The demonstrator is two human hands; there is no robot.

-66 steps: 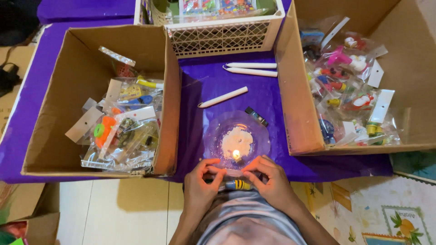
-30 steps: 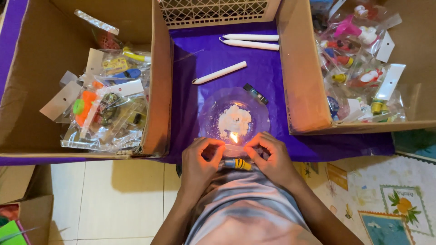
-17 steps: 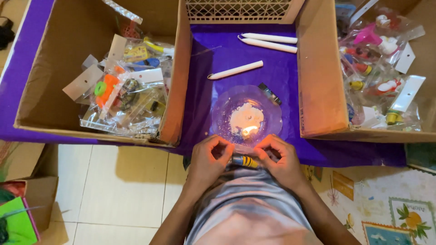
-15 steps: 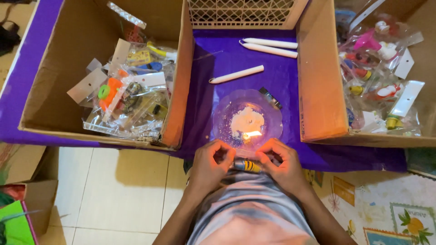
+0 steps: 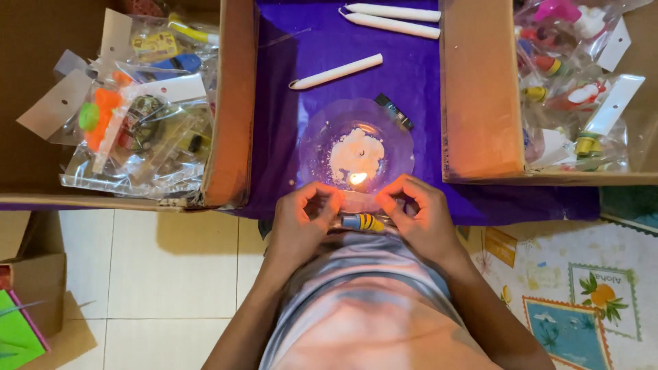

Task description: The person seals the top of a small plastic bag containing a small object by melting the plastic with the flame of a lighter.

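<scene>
place: probably home packing spot | tiled floor (image 5: 171, 274) | cardboard boxes (image 5: 480, 103)

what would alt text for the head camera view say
Two hands, left hand and right hand, hold a small clear packet beside a candle flame on a clear plate. Cardboard boxes of bagged toys flank a purple cloth.

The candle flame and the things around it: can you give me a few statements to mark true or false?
1. A small flame burns on the clear plate. True.
2. The left hand and right hand together hold a small clear packet close to the flame. True.
3. Five white candles lie on the purple cloth. False: three unlit white candles show.
4. The left cardboard box is empty. False: it holds bagged toys.
5. The plate sits inside the right cardboard box. False: it sits between the boxes.
</scene>
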